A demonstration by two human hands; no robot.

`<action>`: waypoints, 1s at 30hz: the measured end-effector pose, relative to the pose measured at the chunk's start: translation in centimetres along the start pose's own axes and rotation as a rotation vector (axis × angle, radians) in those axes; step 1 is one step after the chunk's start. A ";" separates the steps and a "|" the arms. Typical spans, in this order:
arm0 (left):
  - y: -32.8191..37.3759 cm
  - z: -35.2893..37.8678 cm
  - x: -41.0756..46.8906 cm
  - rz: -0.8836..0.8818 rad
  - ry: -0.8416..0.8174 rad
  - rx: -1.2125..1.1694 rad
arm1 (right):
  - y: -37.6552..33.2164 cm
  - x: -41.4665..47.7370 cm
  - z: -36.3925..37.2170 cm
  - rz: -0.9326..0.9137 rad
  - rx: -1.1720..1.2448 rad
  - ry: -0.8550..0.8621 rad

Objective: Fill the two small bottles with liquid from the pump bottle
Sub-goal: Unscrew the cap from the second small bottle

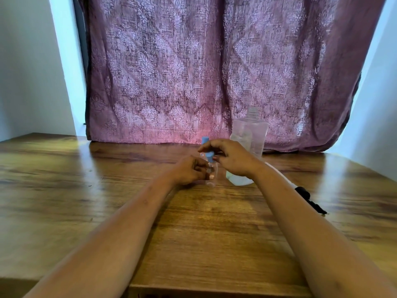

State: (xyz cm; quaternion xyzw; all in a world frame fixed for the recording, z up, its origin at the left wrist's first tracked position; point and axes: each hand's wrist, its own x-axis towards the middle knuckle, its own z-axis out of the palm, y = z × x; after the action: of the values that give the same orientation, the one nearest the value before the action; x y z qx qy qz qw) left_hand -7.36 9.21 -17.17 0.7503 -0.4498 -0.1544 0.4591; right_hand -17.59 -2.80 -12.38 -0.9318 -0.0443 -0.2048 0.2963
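Note:
A small clear bottle (211, 175) stands upright on the wooden table (193, 233). My left hand (190, 172) grips its body. My right hand (231, 158) pinches its blue cap (209, 157) from above. Behind my hands, only the blue cap of a second small bottle (205, 140) shows. The large clear bottle (250, 138) stands just right of my hands with its threaded neck bare and a little liquid at the bottom. Its black pump head (310, 200) with a white tube lies on the table behind my right forearm.
A purple patterned curtain (214, 72) hangs behind the table's far edge, with white walls on both sides. The table's front edge runs below my forearms.

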 end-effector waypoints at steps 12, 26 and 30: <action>-0.4 0.2 0.3 -0.023 0.033 -0.032 | -0.6 -0.2 0.7 -0.046 -0.305 0.124; -0.5 0.3 0.0 0.004 0.035 -0.071 | -7.4 -14.8 5.4 0.035 -0.632 -0.157; -0.6 0.6 -0.2 0.026 0.054 -0.116 | -5.7 -12.9 4.3 0.170 -0.366 -0.165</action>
State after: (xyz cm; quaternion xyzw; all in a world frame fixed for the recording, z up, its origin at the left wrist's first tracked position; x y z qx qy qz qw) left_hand -7.52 9.13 -18.02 0.7204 -0.4372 -0.1538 0.5160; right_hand -28.97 4.76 -17.77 -0.9841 0.0482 -0.1068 0.1335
